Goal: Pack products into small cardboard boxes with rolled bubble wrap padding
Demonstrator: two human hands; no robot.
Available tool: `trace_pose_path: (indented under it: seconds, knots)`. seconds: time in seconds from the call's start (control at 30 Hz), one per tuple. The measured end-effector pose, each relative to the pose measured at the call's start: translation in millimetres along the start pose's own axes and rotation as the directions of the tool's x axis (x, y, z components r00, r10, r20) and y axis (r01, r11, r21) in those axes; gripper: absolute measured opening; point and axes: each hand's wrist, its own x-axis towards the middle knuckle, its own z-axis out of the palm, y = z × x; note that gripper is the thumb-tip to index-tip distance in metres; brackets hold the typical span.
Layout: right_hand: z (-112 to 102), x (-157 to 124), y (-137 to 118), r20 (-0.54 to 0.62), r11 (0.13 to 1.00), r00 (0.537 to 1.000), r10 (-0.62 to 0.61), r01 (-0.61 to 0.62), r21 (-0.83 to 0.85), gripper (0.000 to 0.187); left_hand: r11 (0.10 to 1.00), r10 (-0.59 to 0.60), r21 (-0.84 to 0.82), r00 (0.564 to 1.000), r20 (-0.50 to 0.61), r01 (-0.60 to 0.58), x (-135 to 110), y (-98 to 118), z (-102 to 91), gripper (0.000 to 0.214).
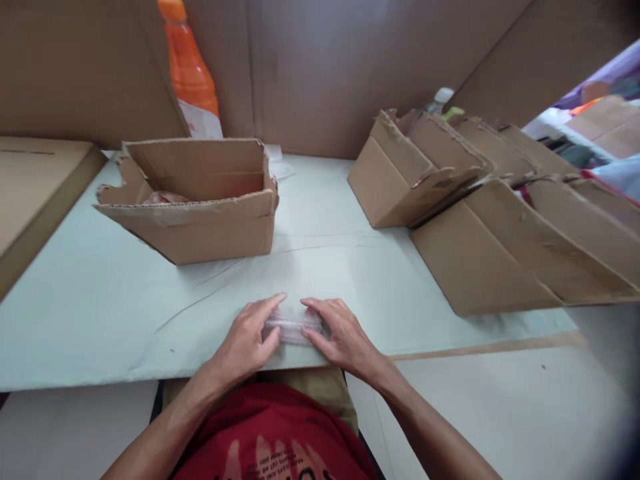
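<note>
Near the front edge of the table, a small clear plastic container (293, 328) lies between my two hands. It is see-through with ridged edges, and what it holds, if anything, I cannot make out. My left hand (250, 333) grips its left end, thumb on the near side and fingers curved round the far side. At the opposite end, my right hand (341, 333) holds it the same way, its thumb pressed on the near right corner.
An open cardboard box (225, 233) stands at back left, something in clear wrap (166, 198) inside. Behind it is a bottle with orange liquid (193, 77). More open boxes (395, 177) fill the right side. Cardboard walls (310, 80) close off the back; a flat carton (40, 187) lies far left.
</note>
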Motion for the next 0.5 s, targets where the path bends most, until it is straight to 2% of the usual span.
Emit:
trace_pose_path:
  seconds: [0.07, 0.13, 0.2, 0.27, 0.33, 0.37, 0.43, 0.5]
  knots:
    - [-6, 4, -4, 0.099, 0.998, 0.995, -0.009, 0.015, -0.055, 0.03, 0.998, 0.058, 0.0, 0.998, -0.001, -0.058, -1, 4, 2.1, 0.049]
    - [-11, 11, -6, 0.201, 0.99, 0.979, -0.029, 0.055, -0.127, 0.014, 0.994, 0.107, 0.021, 0.994, 0.006, -0.107, 0, 6, 0.9, 0.05]
    - [-16, 21, -6, 0.273, 0.975, 0.961, -0.041, 0.099, -0.2, 0.004, 0.99, 0.131, 0.042, 0.991, 0.028, -0.132, 3, 5, -7.2, 0.047]
    - [-27, 34, -7, 0.284, 0.962, 0.955, -0.083, 0.152, -0.228, 0.009, 0.991, 0.125, 0.04, 0.992, 0.034, -0.126, 7, -1, -23.3, 0.043]
    - [-48, 49, -11, 0.214, 0.959, 0.963, -0.166, 0.208, -0.191, 0.012, 0.996, 0.09, 0.011, 0.996, -0.002, -0.09, 14, -11, -44.6, 0.04]
    - [-62, 57, -15, 0.142, 0.96, 0.969, -0.201, 0.223, -0.169, 0.012, 0.998, 0.06, -0.005, 0.998, -0.025, -0.06, 19, -18, -55.3, 0.039]
    - [-92, 78, -27, -0.04, 0.96, 0.975, -0.221, 0.21, -0.183, 0.009, 1.0, -0.005, -0.013, 0.998, -0.055, 0.005, 29, -34, -72.1, 0.036]
    - [-121, 104, -43, -0.229, 0.951, 0.948, -0.223, 0.16, -0.264, 0.009, 0.999, -0.047, 0.007, 0.997, -0.057, 0.048, 39, -52, -78.4, 0.034]
